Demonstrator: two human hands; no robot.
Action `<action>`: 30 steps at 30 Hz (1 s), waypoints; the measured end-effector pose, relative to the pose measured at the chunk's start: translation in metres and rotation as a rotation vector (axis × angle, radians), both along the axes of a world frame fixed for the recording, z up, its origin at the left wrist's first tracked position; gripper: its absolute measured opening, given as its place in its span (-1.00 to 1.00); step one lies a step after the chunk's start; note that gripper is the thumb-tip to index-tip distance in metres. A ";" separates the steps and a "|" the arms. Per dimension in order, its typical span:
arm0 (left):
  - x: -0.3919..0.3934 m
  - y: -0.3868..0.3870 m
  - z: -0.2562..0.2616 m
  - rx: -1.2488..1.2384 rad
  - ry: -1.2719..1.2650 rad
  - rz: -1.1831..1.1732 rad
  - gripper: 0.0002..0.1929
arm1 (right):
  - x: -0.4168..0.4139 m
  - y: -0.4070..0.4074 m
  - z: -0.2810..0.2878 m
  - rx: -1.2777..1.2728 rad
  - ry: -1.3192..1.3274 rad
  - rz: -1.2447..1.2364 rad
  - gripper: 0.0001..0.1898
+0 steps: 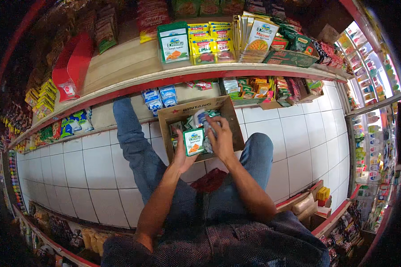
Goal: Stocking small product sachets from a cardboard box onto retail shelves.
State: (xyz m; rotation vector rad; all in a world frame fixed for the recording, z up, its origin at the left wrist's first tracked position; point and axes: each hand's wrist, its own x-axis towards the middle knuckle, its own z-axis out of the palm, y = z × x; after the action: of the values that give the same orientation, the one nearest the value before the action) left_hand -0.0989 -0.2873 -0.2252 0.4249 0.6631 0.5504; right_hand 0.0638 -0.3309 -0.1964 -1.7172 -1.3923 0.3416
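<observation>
My left hand (182,156) grips a small stack of green-and-white Desaku seasoning sachets (194,142), front face up. Beside it, my right hand (222,137) is over the open cardboard box (171,115), fingers curled at a blurred pale packet (200,117); whether it grips that packet is hard to make out. Inside the box lie several more sachets (214,113), partly hidden by my hands. The box stands between my knees, just in front of the lower shelf. On the shelf above, matching Desaku sachets (174,46) stand upright in a clear holder.
Yellow sachets (204,50), marinade packets (261,38) and a green display box (290,57) line the shelf with a red edge (173,77). Blue-and-white packets (158,98) sit lower down. White floor tiles (97,170) surround me. Hanging sachets (374,140) fill the right side.
</observation>
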 end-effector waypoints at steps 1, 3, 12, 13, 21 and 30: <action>0.000 0.001 0.003 -0.003 -0.006 0.011 -0.06 | -0.002 -0.001 0.005 0.000 0.000 0.003 -0.43; -0.005 0.005 -0.001 -0.022 -0.071 0.011 -0.06 | -0.012 -0.006 0.013 0.039 -0.086 0.034 -0.40; -0.012 0.025 -0.003 -0.009 -0.228 0.278 -0.21 | -0.012 -0.017 -0.008 -0.067 -0.052 0.524 -0.53; -0.011 0.029 -0.003 0.053 -0.200 0.306 -0.28 | -0.001 -0.016 -0.004 -0.118 -0.020 0.498 -0.59; -0.028 0.021 -0.010 -0.004 0.091 0.248 -0.56 | 0.031 -0.026 0.008 -0.050 0.531 -0.026 -0.71; -0.004 0.011 -0.029 0.108 0.309 0.103 -0.23 | -0.036 -0.017 0.011 -0.106 0.696 0.162 -0.56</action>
State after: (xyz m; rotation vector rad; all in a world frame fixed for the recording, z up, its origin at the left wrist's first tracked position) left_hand -0.1031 -0.2762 -0.2544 0.5861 0.9588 0.6258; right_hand 0.0277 -0.3482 -0.1851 -1.3656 -0.9982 1.0105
